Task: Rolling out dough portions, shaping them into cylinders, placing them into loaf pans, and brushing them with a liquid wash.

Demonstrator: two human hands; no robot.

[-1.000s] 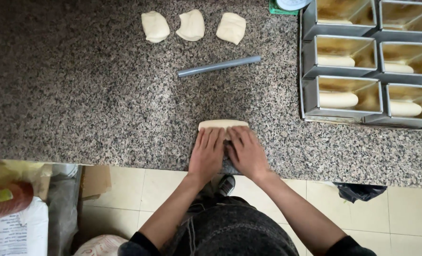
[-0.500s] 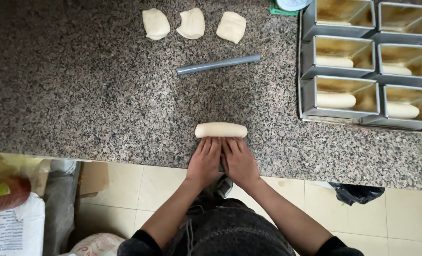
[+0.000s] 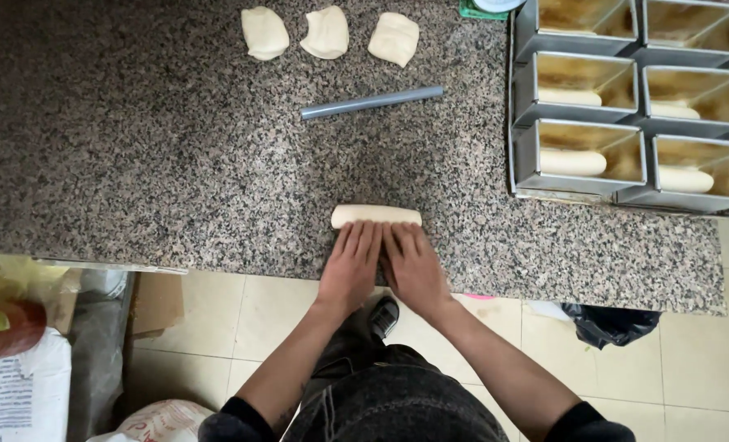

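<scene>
Granite counter (image 3: 135, 164) | dough log (image 3: 376, 215) long axis left-right | left hand (image 3: 349, 266), right hand (image 3: 413, 268) flat, fingertips touching it, no grip

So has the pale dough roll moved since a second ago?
Yes. The pale dough roll has rolled slightly away from the counter's front edge, toward the grey plastic pipe, and is now a full cylinder clear of the palms.

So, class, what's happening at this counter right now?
A person stands at a speckled stone counter, both hands flat behind a rolled dough log: left hand and right hand side by side, fingers touching it. Three unshaped dough pieces and a grey rod lie farther back. At right, metal loaf tins already hold several logs.
</scene>
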